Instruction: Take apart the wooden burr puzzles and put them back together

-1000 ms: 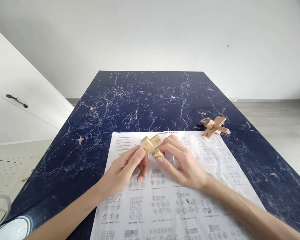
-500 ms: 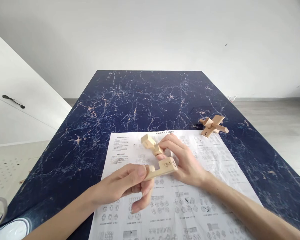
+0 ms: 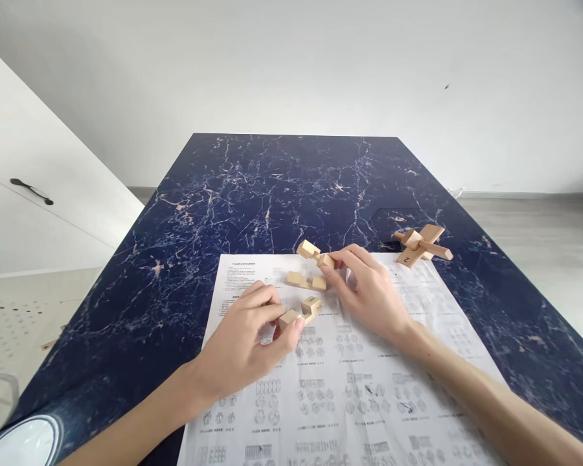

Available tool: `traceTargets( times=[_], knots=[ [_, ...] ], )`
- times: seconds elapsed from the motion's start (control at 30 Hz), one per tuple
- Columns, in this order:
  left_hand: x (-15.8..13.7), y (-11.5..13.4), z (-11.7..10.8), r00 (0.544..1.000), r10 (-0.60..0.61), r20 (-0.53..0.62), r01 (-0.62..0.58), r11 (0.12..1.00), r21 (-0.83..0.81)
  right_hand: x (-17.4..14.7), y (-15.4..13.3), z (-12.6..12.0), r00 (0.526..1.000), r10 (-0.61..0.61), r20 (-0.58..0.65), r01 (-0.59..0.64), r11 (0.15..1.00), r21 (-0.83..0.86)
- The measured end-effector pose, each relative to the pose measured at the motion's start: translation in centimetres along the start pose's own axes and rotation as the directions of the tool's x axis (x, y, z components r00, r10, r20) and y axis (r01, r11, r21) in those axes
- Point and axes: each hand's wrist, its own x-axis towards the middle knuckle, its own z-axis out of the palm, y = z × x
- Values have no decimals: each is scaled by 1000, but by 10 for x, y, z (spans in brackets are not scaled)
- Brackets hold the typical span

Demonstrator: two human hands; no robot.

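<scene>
My left hand (image 3: 252, 333) pinches one end of a pale notched wooden puzzle piece (image 3: 311, 307) between thumb and fingers, low over the printed sheet. A second notched piece (image 3: 309, 248), thin at its middle, points away to the left from my right hand (image 3: 369, 291), whose thumb and fingertips grip its near end. Between the two hands, a third notched piece (image 3: 297, 279) lies on the sheet, close beneath the right hand's piece. The marking on the left hand's piece is too small to read.
The wrinkled instruction sheet (image 3: 267, 440) carries many small printed diagrams. An assembled wooden puzzle (image 3: 418, 246) with crossing bars, one marked 2, stands by its far right corner. All this is on a dark blue marbled table (image 3: 272, 194). A round white object (image 3: 24, 443) is at bottom left.
My left hand has lowered its piece toward the sheet and turned it. My right hand has moved slightly up and right with its piece. The third piece now shows on the sheet.
</scene>
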Motion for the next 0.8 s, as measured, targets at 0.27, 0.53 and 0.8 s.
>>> traceTargets(
  times=[0.27,0.53,0.8],
  knots=[
    [2,-7,-6,1000,14,19,-17,993,118,1,9,-1,996,-68,63,72,996,-61],
    [6,-26,-14,983,181,-6,-162,891,425,1,9,1,989,-111,98,115,993,-30],
    [5,-35,-13,967,244,-74,-183,865,466,0,4,0,961,-215,176,215,976,24]
  ],
)
